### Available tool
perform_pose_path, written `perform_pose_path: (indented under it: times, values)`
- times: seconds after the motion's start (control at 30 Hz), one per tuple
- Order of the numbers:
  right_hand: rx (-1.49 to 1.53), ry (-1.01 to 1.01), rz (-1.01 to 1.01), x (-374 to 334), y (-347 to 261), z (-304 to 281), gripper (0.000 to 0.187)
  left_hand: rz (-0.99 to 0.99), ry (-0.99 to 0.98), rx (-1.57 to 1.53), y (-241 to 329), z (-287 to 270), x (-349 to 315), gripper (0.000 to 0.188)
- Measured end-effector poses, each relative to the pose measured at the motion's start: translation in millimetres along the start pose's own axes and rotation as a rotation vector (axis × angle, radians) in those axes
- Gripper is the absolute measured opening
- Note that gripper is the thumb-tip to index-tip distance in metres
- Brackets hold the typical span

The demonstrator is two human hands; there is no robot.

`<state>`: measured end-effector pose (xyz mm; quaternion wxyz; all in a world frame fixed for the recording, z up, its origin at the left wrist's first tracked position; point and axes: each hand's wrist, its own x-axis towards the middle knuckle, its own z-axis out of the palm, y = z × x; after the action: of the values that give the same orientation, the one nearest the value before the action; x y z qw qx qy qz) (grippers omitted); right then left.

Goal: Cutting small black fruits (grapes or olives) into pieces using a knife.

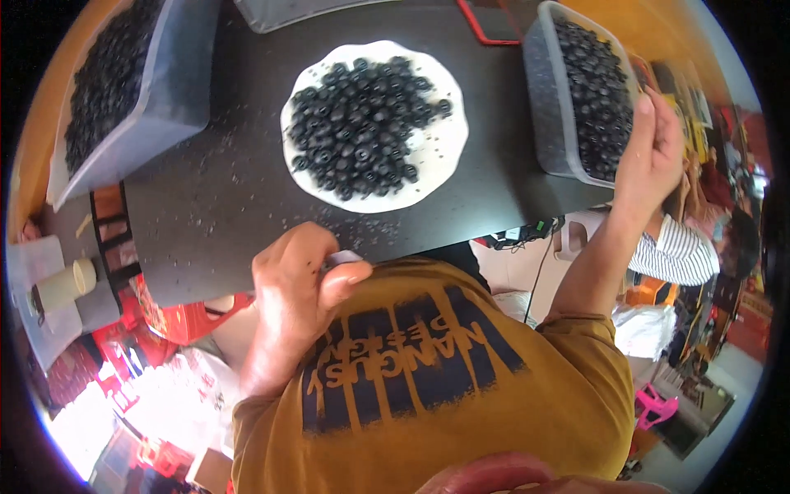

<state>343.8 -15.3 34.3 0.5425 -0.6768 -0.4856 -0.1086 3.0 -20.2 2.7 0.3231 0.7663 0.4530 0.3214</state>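
Observation:
My left hand (298, 276) is closed at the table's near edge, just below the plate. A small pale, flat piece (341, 258) shows between its thumb and fingers; its kind is unclear. My right hand (652, 152) is at the outer rim of the right plastic tub (550, 123), thumb and fingers drawn together. What they pinch, if anything, is hidden. That tub is filled with small round black pieces (597, 99). In the middle lies a white scalloped plate (440, 177), heaped with similar round black pieces (362, 123), some showing a ringed hole.
A larger translucent tub (169, 107) of black pieces stands at the left. Black crumbs are scattered over the dark table (247, 189). A red-edged phone (491, 20) and a clear tray (304, 10) lie at the back. To the right sits a person in a striped sleeve (679, 253).

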Motion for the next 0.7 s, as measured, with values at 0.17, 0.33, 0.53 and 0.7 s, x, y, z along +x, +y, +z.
perform_pose_path:
  times: [0.17,0.33,0.53,0.7]
  values:
    - [0.177,-0.315,-0.181,-52.5,-49.5,50.2,0.011,-0.235,-0.272,-0.341,-4.0,-3.9,-6.9,0.055]
    - [0.058,-0.630,-0.406,-63.7,-46.9,99.9,0.013,-0.272,-0.381,-0.368,-7.5,-3.0,-14.3,0.057]
    - [-0.115,-0.751,-0.398,-68.7,-37.2,99.7,0.015,-0.287,-0.392,-0.346,-13.9,-0.8,-12.3,0.053]
    - [-0.106,-0.831,-0.297,-71.7,-34.7,100.7,0.015,-0.258,-0.420,-0.355,-14.1,0.9,-6.9,0.051]
